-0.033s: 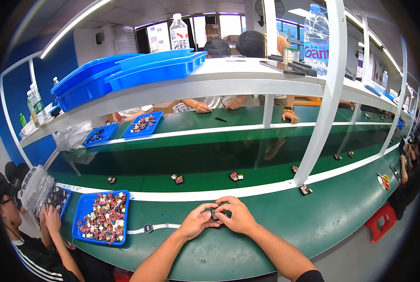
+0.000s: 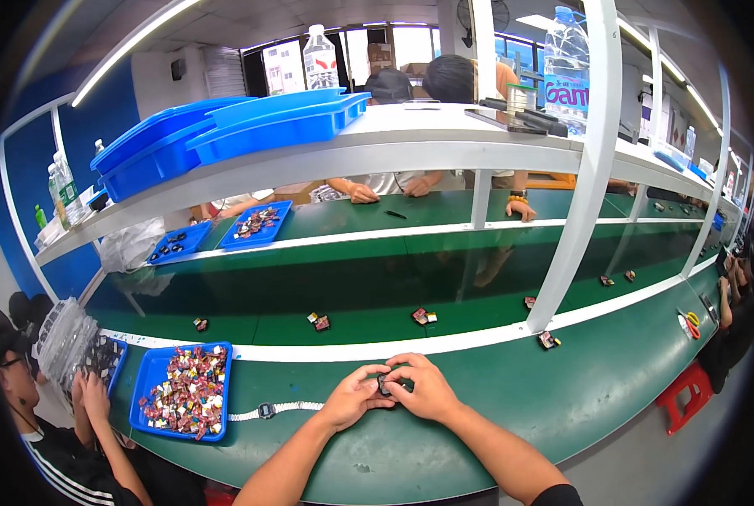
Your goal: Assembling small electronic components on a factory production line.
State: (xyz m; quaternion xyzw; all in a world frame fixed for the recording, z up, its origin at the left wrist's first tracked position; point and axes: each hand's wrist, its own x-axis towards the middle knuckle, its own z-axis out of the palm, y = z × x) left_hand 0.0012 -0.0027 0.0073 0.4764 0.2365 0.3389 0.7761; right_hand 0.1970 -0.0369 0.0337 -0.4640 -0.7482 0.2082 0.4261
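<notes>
Green, smooth-topped desk (image 2: 453, 476) with a curved near edge lies under two bare forearms (image 2: 292, 464) reaching inward. To their left sit a white-banded watch with a dark face (image 2: 265, 411) and a blue plastic tray (image 2: 149, 368) heaped with small red-and-white parts (image 2: 193, 388). Ahead, the left hand (image 2: 353, 399) and right hand (image 2: 425, 390) meet, fingers bent, pinching a small dark squarish piece (image 2: 384, 385) between them. Beyond runs a white rail (image 2: 351, 348), then a darker green strip (image 2: 377, 291), a raised white shelf (image 2: 444, 158) and bright windows (image 2: 282, 66).

Right sleeve (image 2: 558, 496) black; left forearm (image 2: 288, 462), left hand (image 2: 351, 403), right hand (image 2: 426, 390) bare
</notes>
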